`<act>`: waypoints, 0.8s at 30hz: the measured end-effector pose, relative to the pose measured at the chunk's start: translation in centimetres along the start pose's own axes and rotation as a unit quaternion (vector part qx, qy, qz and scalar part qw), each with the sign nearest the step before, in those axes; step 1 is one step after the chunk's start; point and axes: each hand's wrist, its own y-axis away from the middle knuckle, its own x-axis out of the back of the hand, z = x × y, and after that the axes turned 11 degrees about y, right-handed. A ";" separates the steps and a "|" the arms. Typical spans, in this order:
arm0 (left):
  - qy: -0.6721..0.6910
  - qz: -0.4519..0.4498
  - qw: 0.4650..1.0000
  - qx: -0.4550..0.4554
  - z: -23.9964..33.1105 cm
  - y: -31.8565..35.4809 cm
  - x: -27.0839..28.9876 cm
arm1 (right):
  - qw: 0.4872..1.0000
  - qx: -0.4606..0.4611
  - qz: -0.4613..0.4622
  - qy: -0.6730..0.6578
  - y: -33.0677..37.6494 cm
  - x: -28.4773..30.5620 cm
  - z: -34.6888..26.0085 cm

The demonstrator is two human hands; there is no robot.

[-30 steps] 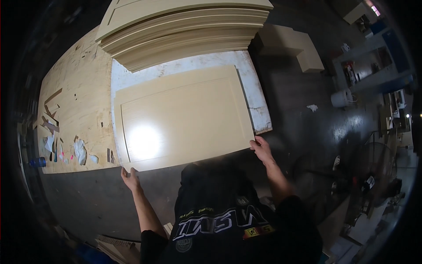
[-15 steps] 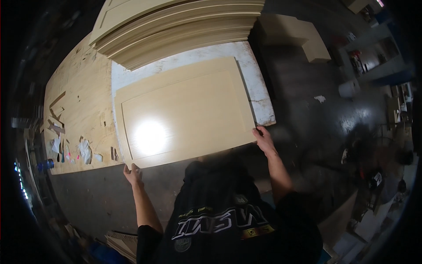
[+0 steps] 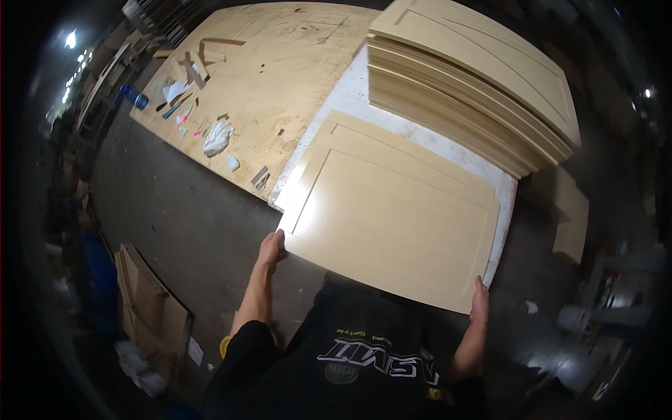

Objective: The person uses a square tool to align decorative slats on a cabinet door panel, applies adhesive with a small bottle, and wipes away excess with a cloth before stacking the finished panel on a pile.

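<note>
Between my hands is a flat beige cabinet door [image 3: 392, 217] with a recessed centre panel. My left hand [image 3: 271, 250] is closed on its near left corner, thumb on top. At its near right corner my right hand [image 3: 479, 299] grips the edge, with the fingers below mostly hidden. The held door overlaps a second beige door [image 3: 334, 126], whose far edge shows behind it on the white board [image 3: 327, 103]. Just beyond rises a tall stack of similar doors [image 3: 476, 77].
To the left spreads a plywood table top [image 3: 273, 91] with a crumpled white plastic bag [image 3: 218, 138], wood strips [image 3: 199, 68] and small scraps. Cardboard boxes [image 3: 572, 210] stand right of the stack. Brown panels [image 3: 150, 301] lean low at the left.
The view has swung left, so the table and stack appear further right. The held door has slid toward me relative to the one beneath, whose far edge now shows. Both hands keep their grip.
</note>
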 end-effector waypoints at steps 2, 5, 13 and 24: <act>-0.015 -0.053 0.998 0.024 -0.7 1.0 2.5 | 0.994 0.023 0.030 0.100 -1.0 -0.3 -2.6; -0.059 -0.131 0.990 0.007 2.8 4.0 -0.6 | 0.983 0.027 0.108 0.148 -3.0 2.3 -1.3; 0.049 -0.187 0.981 0.020 4.8 4.9 -3.1 | 0.952 0.145 0.267 0.016 -2.5 9.3 -6.8; 0.278 -0.242 0.881 -0.297 12.2 8.1 -22.1 | 0.662 0.456 0.587 -0.096 8.6 19.3 -31.1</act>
